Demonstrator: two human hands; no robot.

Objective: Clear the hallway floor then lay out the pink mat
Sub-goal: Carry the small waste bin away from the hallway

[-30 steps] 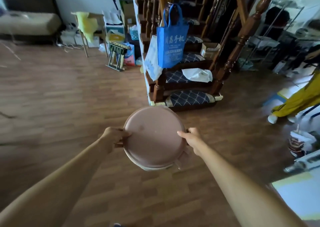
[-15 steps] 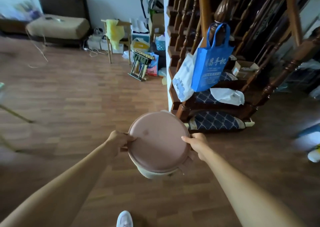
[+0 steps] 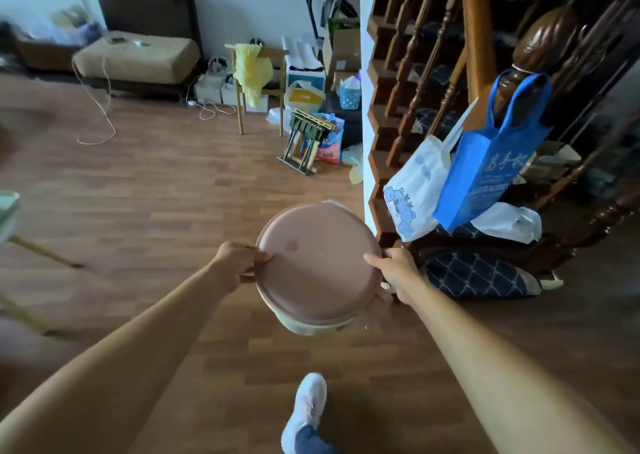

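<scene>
White shoe (image 3: 306,405) of mine is on the wood floor (image 3: 156,211). My left hand (image 3: 235,263) and right hand (image 3: 398,273) grip the pink-lidded round tub (image 3: 317,266) by its sides, up in the air. A blue bag (image 3: 491,162) hangs on the stairs (image 3: 382,131) past it.

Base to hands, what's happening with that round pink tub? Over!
Left hand and right hand gripping pink-lidded tub. Tub off the floor. Folded stool ahead by stairs.

Head-worn view, forward-down over wooden floor (image 3: 145,211)
</scene>
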